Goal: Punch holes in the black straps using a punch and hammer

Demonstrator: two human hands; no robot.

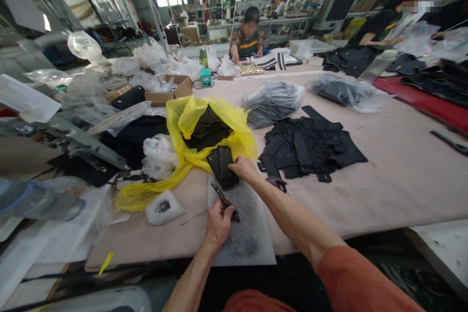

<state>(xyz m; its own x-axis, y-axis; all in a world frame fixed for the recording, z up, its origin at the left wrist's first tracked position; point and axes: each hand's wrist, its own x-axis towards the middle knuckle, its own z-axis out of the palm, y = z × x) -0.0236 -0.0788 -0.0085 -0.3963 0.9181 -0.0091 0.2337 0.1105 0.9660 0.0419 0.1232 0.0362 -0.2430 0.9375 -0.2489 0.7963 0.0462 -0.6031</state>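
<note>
My left hand [218, 222] is closed around a narrow dark piece [222, 196], seen nearly edge-on above a smudged pale board [252, 239]. My right hand [243, 167] pinches the edge of a flat black piece [222, 165], one of a few lying together at the mouth of a yellow plastic bag [234, 117]. More black material shows inside that bag. To the right of my right hand spreads a heap of cut black pieces [310, 144] with slots. A small white pad [164, 207] with a black stain rests left of my left hand.
Two clear bags of dark items, one a bulky bag [272, 102], stand behind the heap. Crumpled plastic, a cardboard box [175, 90] and a teal device [205, 77] are at the back left. A co-worker [250, 36] sits across the table; another person is at the right.
</note>
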